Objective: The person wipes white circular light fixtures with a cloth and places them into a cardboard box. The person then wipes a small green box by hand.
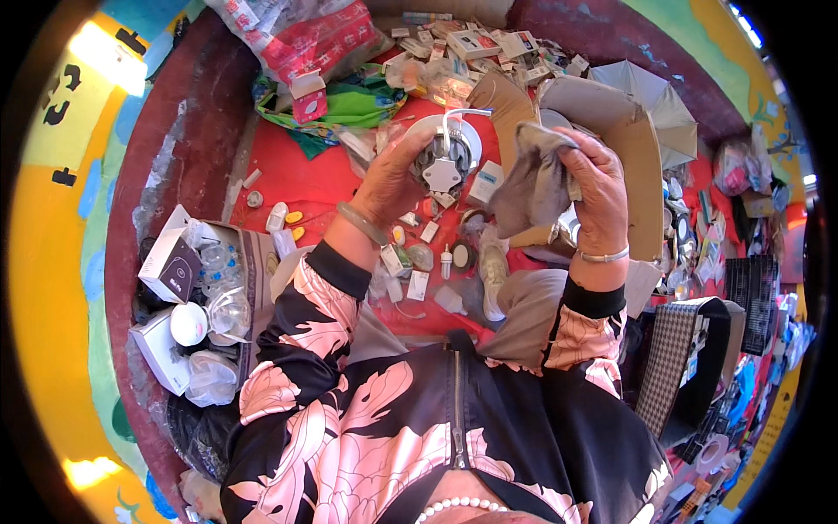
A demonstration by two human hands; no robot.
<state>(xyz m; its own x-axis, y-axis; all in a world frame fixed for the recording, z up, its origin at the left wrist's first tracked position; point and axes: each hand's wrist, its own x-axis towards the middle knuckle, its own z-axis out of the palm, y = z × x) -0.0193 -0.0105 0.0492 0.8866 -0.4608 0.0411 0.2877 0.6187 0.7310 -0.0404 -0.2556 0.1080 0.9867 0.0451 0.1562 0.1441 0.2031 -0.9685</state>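
The left hand (391,182) grips a lamp (443,175), the right hand (601,194) a grey cloth (527,182) — fingers clamped on both. Wiping seems unfinished, the lamp not set down.

Showing pale printed characters across the crumpled red-and-white plastic bag (325,37). Bearing small white lettering on the white-and-black cardboard box (181,266).

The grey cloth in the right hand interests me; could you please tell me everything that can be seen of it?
The grey cloth appears to be soft fabric, with some darker patches. It is crumpled and creased, pinched near its upper right edge by the right hand, with the rest hanging to that hand's left. In the picture it overlaps a cardboard box; whether they touch is unclear.
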